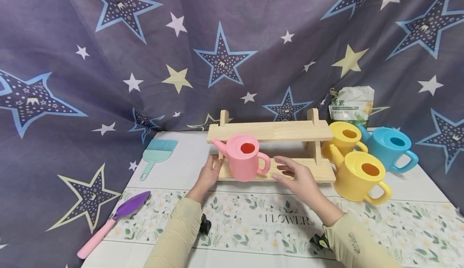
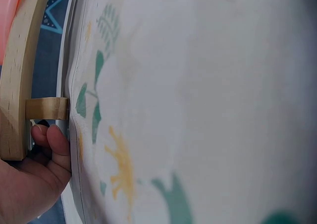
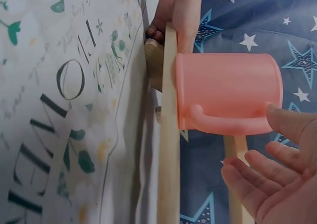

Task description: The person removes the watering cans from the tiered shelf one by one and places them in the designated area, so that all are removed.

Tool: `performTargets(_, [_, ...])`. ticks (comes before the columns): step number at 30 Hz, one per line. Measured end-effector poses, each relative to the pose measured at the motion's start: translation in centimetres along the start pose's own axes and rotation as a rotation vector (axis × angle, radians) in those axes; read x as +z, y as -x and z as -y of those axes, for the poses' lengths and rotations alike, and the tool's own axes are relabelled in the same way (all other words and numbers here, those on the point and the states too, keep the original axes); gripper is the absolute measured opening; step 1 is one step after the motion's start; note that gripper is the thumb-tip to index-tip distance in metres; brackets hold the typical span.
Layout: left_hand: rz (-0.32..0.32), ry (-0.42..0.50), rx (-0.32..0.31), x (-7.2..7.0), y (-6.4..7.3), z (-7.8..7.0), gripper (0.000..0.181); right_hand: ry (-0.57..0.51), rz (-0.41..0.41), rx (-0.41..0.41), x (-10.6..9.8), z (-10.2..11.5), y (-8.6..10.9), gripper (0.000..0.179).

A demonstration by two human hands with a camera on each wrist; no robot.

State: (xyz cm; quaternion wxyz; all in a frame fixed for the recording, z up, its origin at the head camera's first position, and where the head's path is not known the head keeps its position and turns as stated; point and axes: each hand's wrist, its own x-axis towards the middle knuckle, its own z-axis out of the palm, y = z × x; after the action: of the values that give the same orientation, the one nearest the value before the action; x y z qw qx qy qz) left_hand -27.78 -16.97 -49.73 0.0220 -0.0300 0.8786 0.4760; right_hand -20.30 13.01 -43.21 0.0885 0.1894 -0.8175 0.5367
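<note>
A pink watering can (image 1: 243,164) stands upright on the lower board of a small two-tier wooden shelf (image 1: 301,132), its spout to the left and its handle to the right. My left hand (image 1: 210,174) grips the left end of the lower board. In the left wrist view, that hand's fingers (image 2: 58,140) curl below the board beside the shelf's foot. My right hand (image 1: 299,178) is beside the can's handle, fingers apart and loosely bent, holding nothing. In the right wrist view, its thumb overlaps the top edge of the pink can (image 3: 230,87).
Two yellow watering cans (image 1: 357,181) and a blue one (image 1: 388,145) stand right of the shelf, a white bag (image 1: 351,103) behind them. To the left lie a teal brush (image 1: 157,153) and a purple trowel (image 1: 131,205) with a pink handle. A star-patterned curtain (image 1: 272,62) hangs behind.
</note>
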Motion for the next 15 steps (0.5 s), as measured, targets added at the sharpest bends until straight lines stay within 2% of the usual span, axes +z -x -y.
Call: performTargets(15, [0.015, 0.005, -0.017, -0.1, -0.1, 0.1, 0.051, -0.007, -0.008, -0.017, 2.4, -1.0, -1.2, 0.045])
